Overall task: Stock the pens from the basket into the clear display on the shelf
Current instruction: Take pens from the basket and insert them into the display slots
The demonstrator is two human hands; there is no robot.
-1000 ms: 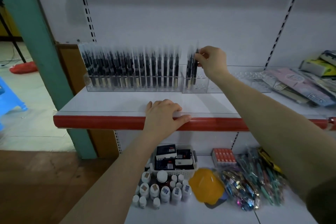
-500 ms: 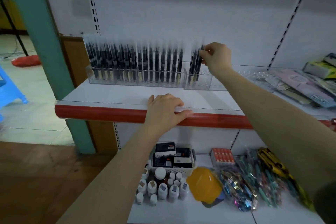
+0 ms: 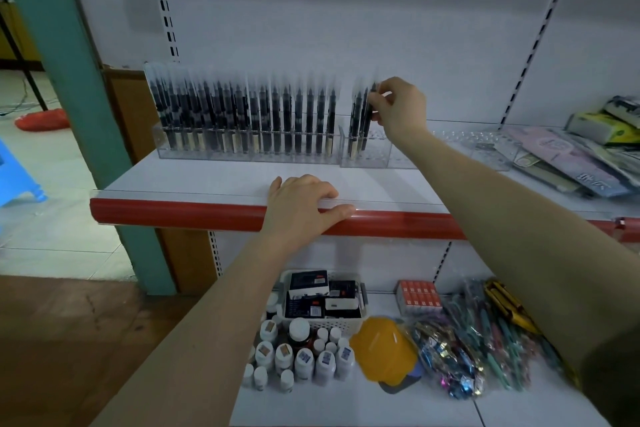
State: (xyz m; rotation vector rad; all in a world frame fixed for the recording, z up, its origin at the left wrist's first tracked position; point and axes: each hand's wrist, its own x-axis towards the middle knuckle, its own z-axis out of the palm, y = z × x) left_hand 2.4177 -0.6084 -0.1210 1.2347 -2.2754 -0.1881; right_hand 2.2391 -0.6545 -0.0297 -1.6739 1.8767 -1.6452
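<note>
Fingers (image 3: 382, 104) of the right hand (image 3: 401, 107) are pinched on a pen (image 3: 370, 114) at the clear display (image 3: 367, 152) on the shelf (image 3: 221, 180), left hand (image 3: 301, 208) draped on its edge; neighbouring pens could be toppled if tilted.

No lettering anywhere is sharp enough to read.

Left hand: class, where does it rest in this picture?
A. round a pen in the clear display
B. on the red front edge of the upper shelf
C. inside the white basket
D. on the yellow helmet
B: the left hand lies over the shelf's red front edge, fingers draped and holding nothing.
</note>
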